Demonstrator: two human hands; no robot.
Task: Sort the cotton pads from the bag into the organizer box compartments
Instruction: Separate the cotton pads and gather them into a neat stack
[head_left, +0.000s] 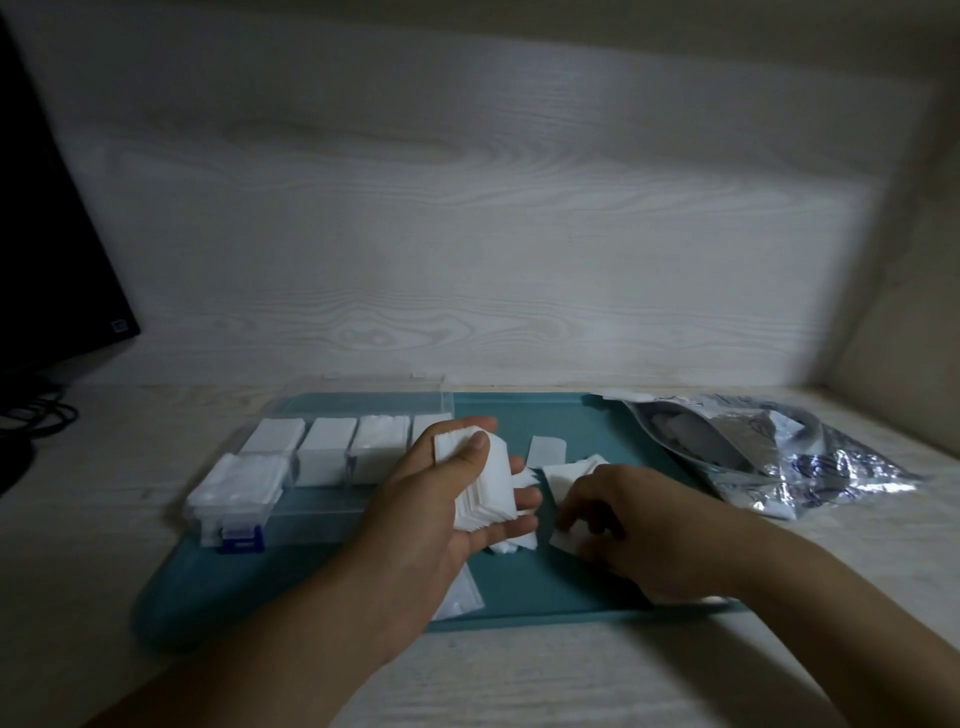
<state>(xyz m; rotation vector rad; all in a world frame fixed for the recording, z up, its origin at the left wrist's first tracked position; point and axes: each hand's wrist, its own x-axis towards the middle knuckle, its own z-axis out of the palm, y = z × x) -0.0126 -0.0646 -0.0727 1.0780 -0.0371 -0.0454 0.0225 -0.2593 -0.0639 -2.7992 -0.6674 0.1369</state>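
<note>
My left hand (441, 493) holds a thick stack of white square cotton pads (485, 488), thumb on top, just right of the clear organizer box (311, 514). The box lies on a teal tray (519, 587), lid open; its compartments hold stacked white pads (327, 447). My right hand (623, 525) rests palm down on the tray and pinches a loose pad (563, 540) from a small scatter of pads (566, 470). The silvery foil bag (769, 447) lies open at the tray's right edge.
A dark monitor (47, 260) with cables stands at the far left. A wood-grain wall closes the back and right side. A small clear plastic sleeve (462, 592) lies on the tray under my left wrist. A blue latch (241, 538) sits on the box's front.
</note>
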